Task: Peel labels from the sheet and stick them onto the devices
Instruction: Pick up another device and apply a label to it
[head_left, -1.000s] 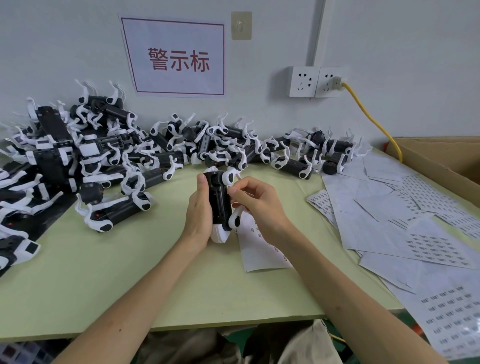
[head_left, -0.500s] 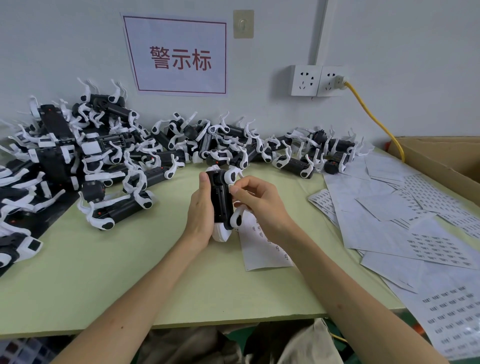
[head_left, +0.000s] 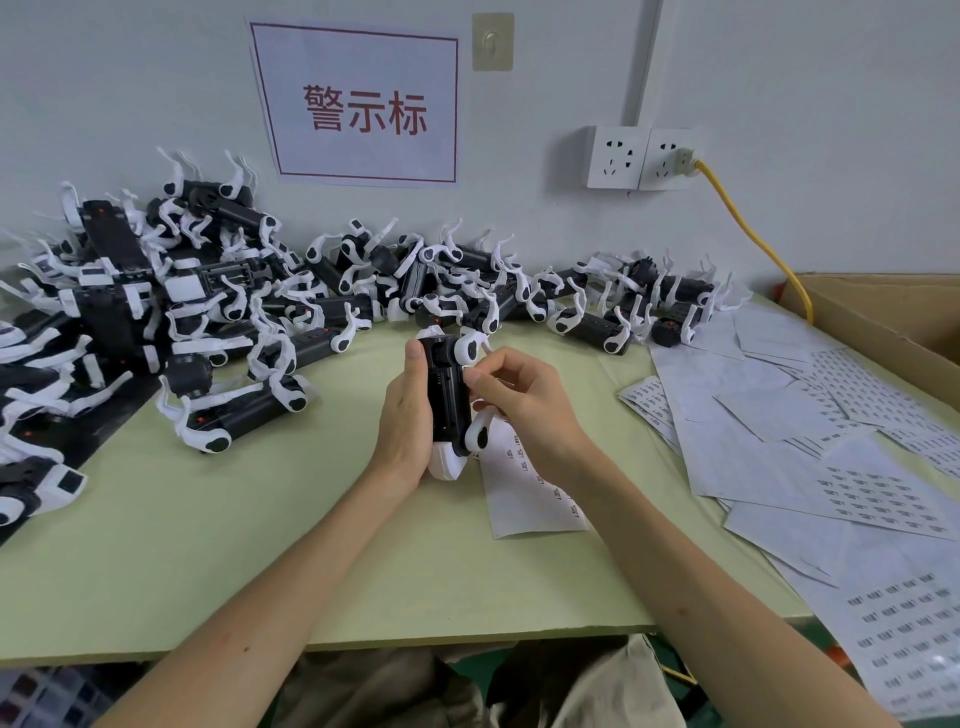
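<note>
Left hand (head_left: 402, 415) grips one device (head_left: 444, 400) upright, fingers wrapped round it, low over the table (head_left: 260, 545). Right hand (head_left: 524, 405), fingers curled, pinches at the device's upper right edge. Probably a label going on, but none can be made out. Label sheet (head_left: 535, 499) lies partly under the right wrist. More sheets (head_left: 831, 441) lie to the right. Device pile (head_left: 234, 291) sits behind; can't tell which are labelled, so likely plenty left.

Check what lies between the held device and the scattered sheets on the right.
Head view: the right hand at the held device, a single label sheet beneath it, then bare table.
</note>
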